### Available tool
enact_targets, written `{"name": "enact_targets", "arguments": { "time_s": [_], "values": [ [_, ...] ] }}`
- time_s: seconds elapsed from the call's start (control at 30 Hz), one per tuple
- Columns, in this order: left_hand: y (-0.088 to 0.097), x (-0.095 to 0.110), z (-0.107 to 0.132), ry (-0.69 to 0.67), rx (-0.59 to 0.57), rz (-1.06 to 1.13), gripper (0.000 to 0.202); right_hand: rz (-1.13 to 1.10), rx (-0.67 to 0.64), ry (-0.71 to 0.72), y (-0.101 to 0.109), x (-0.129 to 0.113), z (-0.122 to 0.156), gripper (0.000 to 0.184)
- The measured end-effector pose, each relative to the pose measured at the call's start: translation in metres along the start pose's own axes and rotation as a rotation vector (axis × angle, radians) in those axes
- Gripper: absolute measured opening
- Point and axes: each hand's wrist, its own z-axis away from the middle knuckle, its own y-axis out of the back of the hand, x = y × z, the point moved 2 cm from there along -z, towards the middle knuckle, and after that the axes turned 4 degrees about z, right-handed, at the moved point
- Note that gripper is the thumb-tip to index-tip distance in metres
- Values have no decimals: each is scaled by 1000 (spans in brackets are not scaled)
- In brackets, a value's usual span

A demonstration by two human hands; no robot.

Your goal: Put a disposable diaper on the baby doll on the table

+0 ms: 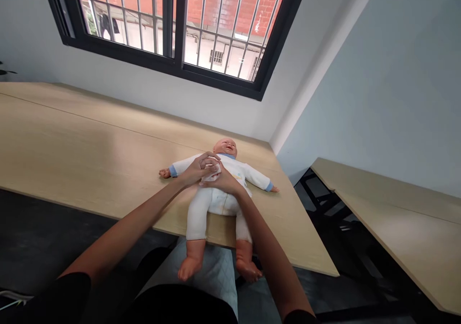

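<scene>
A baby doll [219, 196] in a white suit with blue cuffs lies on its back on the wooden table [90, 151], arms spread, bare feet hanging over the near edge. Both my hands meet over the doll's chest. My left hand [200, 168] has its fingers curled on a small white piece of cloth or wipe [212, 172] there. My right hand [225, 182] is closed on the same white piece from the other side. Which part of the white piece belongs to the suit I cannot make out.
A second wooden table [392, 218] stands to the right across a gap with a dark frame beneath. A barred window [180, 21] is in the wall behind. A pale quilted pad [216, 271] lies below the doll's feet, by my lap.
</scene>
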Motion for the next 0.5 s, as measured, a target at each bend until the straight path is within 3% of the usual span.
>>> {"name": "enact_targets", "arguments": {
  "time_s": [0.1, 0.23, 0.37, 0.5],
  "values": [
    [-12, -5, -5, -23, 7, -27, 44, -268, 43, 5, 3, 7, 2, 77],
    [-15, -17, -9, -54, -3, -116, 41, -467, 216, -83, 9, 17, 1, 98],
    [-11, -31, -8, -36, -35, -213, 43, -523, 251, -155, 11, 22, 0, 86],
    [-8, -37, -8, -24, -62, -304, 40, -539, 254, -136, 9, 19, 1, 76]
  ]
}}
